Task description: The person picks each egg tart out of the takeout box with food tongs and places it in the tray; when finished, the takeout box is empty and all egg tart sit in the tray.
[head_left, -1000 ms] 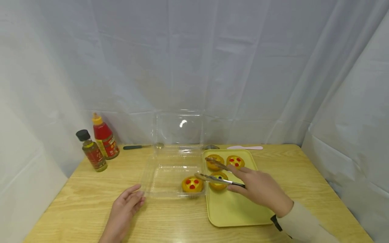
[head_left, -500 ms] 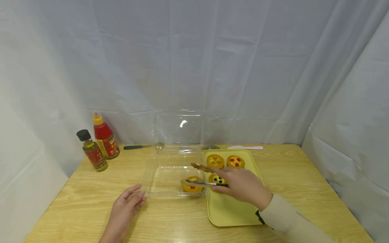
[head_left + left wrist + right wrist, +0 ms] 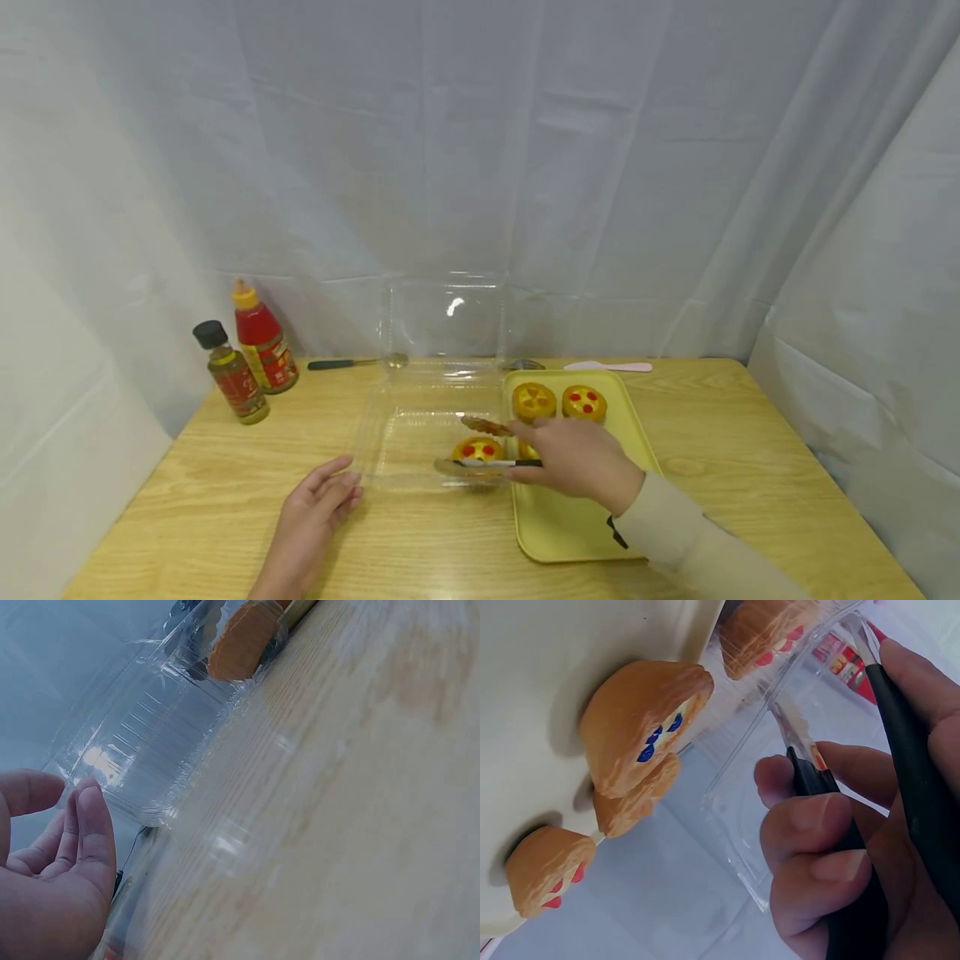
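My right hand [image 3: 585, 465] grips tongs by their black handles [image 3: 913, 772]. Their spread tips reach into the clear hinged plastic box [image 3: 412, 429], one on either side of a tart with red berries [image 3: 478, 450]. At the box's front left corner my left hand [image 3: 307, 521] lies relaxed, its thumb and fingertips [image 3: 94, 806] right at the rim. Under the right hand, a yellow tray [image 3: 562, 529] bears a tart with blue berries [image 3: 634, 724], mostly hidden in the head view. Farther back on it are a plain yellow-topped tart [image 3: 534, 402] and another red-berry tart [image 3: 584, 403].
At the back left stand a dark-capped bottle [image 3: 238, 385] and a red sauce bottle [image 3: 264, 342]. Along the back edge lie a black-handled utensil [image 3: 333, 364], a dark metal utensil head [image 3: 522, 365] and a pink knife [image 3: 607, 367]. The box's raised lid [image 3: 442, 325] stands before the curtain.
My right hand has moved left, bringing the spread tongs from over the tray to around the tart in the box. My left hand stays at the box's corner.
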A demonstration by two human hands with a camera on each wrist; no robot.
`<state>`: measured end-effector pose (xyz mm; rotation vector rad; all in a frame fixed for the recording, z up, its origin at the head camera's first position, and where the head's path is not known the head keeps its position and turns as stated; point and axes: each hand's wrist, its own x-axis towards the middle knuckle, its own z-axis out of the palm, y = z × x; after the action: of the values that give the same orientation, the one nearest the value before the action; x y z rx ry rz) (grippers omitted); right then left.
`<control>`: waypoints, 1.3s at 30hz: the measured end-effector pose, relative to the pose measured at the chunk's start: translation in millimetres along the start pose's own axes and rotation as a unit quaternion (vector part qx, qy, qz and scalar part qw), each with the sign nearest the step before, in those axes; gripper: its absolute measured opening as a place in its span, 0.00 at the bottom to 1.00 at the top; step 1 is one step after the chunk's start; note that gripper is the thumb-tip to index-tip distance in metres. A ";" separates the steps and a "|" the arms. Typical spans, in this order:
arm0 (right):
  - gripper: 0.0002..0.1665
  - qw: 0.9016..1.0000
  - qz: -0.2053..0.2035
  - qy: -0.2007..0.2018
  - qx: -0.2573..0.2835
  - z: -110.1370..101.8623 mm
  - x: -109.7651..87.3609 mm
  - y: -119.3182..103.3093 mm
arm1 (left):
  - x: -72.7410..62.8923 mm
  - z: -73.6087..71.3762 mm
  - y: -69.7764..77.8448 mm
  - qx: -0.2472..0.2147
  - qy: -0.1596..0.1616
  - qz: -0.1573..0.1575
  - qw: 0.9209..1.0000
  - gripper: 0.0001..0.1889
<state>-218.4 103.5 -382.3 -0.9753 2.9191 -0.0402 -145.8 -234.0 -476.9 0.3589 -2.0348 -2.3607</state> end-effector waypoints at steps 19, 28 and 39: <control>0.42 0.998 0.008 -0.047 -0.033 1.4 22.4 -17.3 | 1.3 -1.5 0.2 -0.005 -0.002 0.003 1.000 0.27; 0.36 0.999 -0.013 -0.025 -0.018 4.8 22.4 -14.5 | 2.3 -0.7 -0.4 -0.006 0.000 -0.003 1.000 0.26; 0.38 1.000 -0.018 0.017 0.004 1.2 10.5 -5.5 | 1.8 -1.9 0.6 -0.001 -0.005 -0.007 1.000 0.27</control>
<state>-223.4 92.7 -383.8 -1.0361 2.9294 -0.0705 -147.3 -236.2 -476.8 0.3630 -2.0416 -2.3769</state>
